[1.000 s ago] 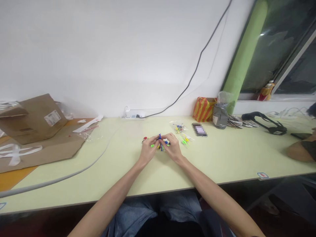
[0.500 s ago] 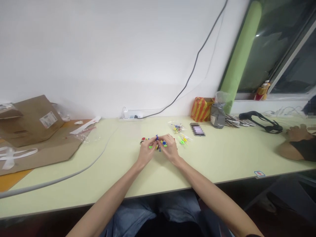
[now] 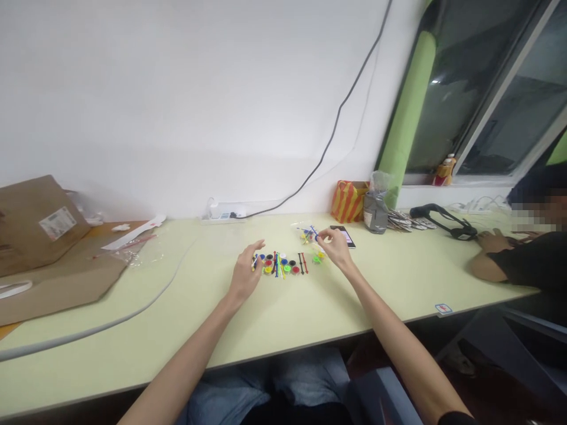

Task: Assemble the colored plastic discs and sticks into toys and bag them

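My right hand (image 3: 337,248) pinches a small blue arrow-shaped plastic spinner (image 3: 313,231) between thumb and fingertips. It is over a small pile of similar coloured pieces (image 3: 305,236) on clear plastic film. My left hand (image 3: 246,273) is open, fingers curved and apart, beside the left end of a group of small parts. That group has round discs, such as a red disc (image 3: 296,270) and a green disc (image 3: 287,269), and thin arrow sticks, among them a red arrow stick (image 3: 305,262). My left fingers partly hide the leftmost parts. Green and yellow pieces (image 3: 318,258) lie below my right hand.
Behind my right hand lies a phone (image 3: 349,237). Farther back stand a striped bag (image 3: 348,202) and a grey pouch (image 3: 375,212). A cable (image 3: 146,307) crosses the table's left side near brown cardboard (image 3: 66,295). Another person's arm (image 3: 487,262) rests at the right.
My hands have parted: the right moved right and back with the blue spinner, the left moved slightly left and opened. The discs and sticks between them are now uncovered. The view has shifted right.
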`<state>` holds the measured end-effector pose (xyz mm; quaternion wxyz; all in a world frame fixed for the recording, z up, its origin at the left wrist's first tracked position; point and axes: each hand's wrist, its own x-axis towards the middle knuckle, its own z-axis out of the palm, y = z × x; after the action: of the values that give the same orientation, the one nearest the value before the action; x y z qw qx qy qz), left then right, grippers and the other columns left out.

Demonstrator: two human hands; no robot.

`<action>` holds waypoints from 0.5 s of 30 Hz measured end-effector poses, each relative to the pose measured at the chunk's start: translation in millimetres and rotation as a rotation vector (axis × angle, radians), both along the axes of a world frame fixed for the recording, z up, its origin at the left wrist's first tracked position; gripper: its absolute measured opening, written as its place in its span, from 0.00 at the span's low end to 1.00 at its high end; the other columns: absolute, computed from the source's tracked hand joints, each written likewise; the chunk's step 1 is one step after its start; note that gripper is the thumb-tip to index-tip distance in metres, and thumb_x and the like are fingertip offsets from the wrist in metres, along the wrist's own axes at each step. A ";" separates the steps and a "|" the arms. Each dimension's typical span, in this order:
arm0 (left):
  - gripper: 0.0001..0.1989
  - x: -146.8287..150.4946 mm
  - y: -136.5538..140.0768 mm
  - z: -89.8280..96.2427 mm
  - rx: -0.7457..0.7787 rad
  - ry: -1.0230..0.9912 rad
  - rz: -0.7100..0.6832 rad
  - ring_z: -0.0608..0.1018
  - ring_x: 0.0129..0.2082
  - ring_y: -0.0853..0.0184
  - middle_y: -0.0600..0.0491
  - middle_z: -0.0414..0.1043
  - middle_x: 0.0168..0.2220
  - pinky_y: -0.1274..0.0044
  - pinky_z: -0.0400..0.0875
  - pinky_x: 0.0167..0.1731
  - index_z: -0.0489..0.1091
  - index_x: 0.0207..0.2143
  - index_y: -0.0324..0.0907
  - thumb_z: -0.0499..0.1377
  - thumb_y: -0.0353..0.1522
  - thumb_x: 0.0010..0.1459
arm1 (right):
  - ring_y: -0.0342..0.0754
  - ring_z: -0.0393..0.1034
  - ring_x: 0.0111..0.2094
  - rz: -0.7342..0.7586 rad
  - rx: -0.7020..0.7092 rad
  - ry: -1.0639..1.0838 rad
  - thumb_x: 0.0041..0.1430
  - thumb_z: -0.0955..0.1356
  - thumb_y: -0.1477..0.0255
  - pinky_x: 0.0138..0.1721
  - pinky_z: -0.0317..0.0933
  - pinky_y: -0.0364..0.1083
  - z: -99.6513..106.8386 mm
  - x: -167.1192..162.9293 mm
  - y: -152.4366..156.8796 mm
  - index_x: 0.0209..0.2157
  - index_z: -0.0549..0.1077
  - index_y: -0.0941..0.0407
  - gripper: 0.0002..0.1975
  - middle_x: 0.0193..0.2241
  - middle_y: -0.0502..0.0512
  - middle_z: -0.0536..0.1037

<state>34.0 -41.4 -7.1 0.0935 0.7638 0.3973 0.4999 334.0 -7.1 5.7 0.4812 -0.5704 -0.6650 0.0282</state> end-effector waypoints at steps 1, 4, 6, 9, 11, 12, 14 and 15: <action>0.23 0.1 0.1 0.4 0.013 0.011 0.002 0.75 0.53 0.61 0.47 0.73 0.52 0.65 0.68 0.53 0.62 0.60 0.45 0.50 0.26 0.62 | 0.52 0.70 0.35 -0.027 -0.043 -0.046 0.55 0.67 0.68 0.39 0.60 0.48 -0.4 12.9 2.7 0.33 0.79 0.57 0.10 0.30 0.56 0.81; 0.23 2.0 -0.5 0.5 0.044 0.050 0.003 0.75 0.51 0.62 0.48 0.72 0.48 0.67 0.68 0.52 0.62 0.58 0.46 0.49 0.25 0.61 | 0.52 0.72 0.36 -0.090 -0.179 -0.146 0.55 0.66 0.70 0.39 0.60 0.47 -1.4 41.8 11.0 0.34 0.81 0.57 0.11 0.32 0.58 0.82; 0.23 3.1 -0.6 -0.4 0.051 0.069 -0.001 0.75 0.50 0.62 0.49 0.72 0.47 0.68 0.67 0.51 0.63 0.57 0.46 0.49 0.24 0.61 | 0.52 0.73 0.38 -0.110 -0.265 -0.225 0.55 0.67 0.72 0.40 0.60 0.46 -3.2 51.2 17.0 0.35 0.81 0.57 0.11 0.34 0.58 0.82; 0.23 3.3 0.2 -2.3 0.049 0.086 -0.008 0.74 0.49 0.63 0.49 0.71 0.47 0.69 0.68 0.50 0.62 0.57 0.45 0.49 0.23 0.60 | 0.51 0.74 0.39 -0.123 -0.354 -0.324 0.55 0.67 0.73 0.38 0.59 0.44 -9.8 52.2 24.9 0.35 0.82 0.56 0.10 0.34 0.58 0.82; 0.23 2.9 0.7 -3.1 0.052 0.090 -0.007 0.75 0.48 0.63 0.49 0.71 0.47 0.69 0.68 0.50 0.63 0.57 0.45 0.49 0.23 0.60 | 0.51 0.74 0.38 -0.125 -0.381 -0.345 0.55 0.68 0.74 0.36 0.58 0.44 -15.9 47.7 28.4 0.33 0.82 0.56 0.09 0.33 0.58 0.82; 0.23 2.7 0.8 -3.3 0.054 0.091 -0.005 0.75 0.48 0.63 0.49 0.71 0.47 0.69 0.68 0.50 0.63 0.56 0.45 0.49 0.23 0.60 | 0.51 0.74 0.37 -0.125 -0.389 -0.347 0.54 0.68 0.74 0.35 0.58 0.44 -18.9 45.1 29.5 0.32 0.82 0.57 0.08 0.33 0.59 0.82; 0.23 2.4 0.6 -3.0 0.058 0.094 -0.002 0.75 0.48 0.63 0.49 0.71 0.47 0.68 0.68 0.50 0.63 0.56 0.45 0.49 0.23 0.59 | 0.51 0.75 0.36 -0.118 -0.401 -0.356 0.55 0.68 0.74 0.34 0.58 0.44 -23.4 40.7 30.6 0.32 0.82 0.57 0.08 0.32 0.60 0.82; 0.23 2.4 0.4 -2.8 0.058 0.094 0.000 0.75 0.48 0.63 0.49 0.71 0.46 0.68 0.68 0.50 0.63 0.56 0.45 0.49 0.23 0.59 | 0.51 0.75 0.37 -0.111 -0.405 -0.358 0.55 0.68 0.74 0.34 0.57 0.43 -24.7 39.3 30.7 0.32 0.82 0.56 0.08 0.33 0.60 0.82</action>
<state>36.4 -41.0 -9.9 0.0524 0.7888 0.3867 0.4749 373.4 23.6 -19.0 0.2327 -0.6866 -0.6880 0.0328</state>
